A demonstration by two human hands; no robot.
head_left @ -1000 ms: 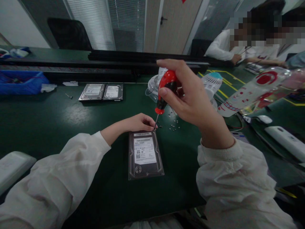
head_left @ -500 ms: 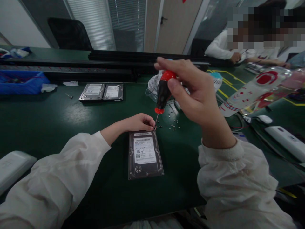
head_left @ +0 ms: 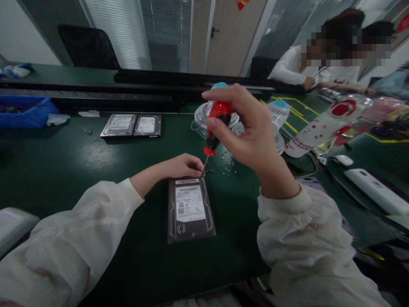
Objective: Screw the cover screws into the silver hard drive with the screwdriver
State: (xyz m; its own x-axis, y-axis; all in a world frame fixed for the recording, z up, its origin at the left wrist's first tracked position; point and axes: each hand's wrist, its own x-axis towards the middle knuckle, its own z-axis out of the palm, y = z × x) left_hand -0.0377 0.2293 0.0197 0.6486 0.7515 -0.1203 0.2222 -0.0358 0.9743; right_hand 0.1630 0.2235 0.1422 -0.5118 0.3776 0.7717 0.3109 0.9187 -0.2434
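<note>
A hard drive (head_left: 191, 227) with a white label lies flat on the green table in front of me. My right hand (head_left: 247, 128) grips the red and black handle of a screwdriver (head_left: 211, 140) from above. Its thin shaft slants down to the far right corner of the drive. At that corner the fingers of my left hand (head_left: 183, 165) are pinched close around the screwdriver tip; what lies between them is too small to make out. Several small screws (head_left: 227, 171) are scattered on the table just beyond the drive, to the right.
Two more hard drives (head_left: 119, 124) lie side by side at the back left, near a blue bin (head_left: 27, 111). White fans (head_left: 277, 113) stand behind my right hand. On the right are a bottle (head_left: 315, 130) and a white power strip (head_left: 377, 189). Two people sit at the far right.
The view has shifted slightly, so the things appear a little further left. My right hand's fingers have changed their curl on the screwdriver handle. My left hand stays at the drive's corner.
</note>
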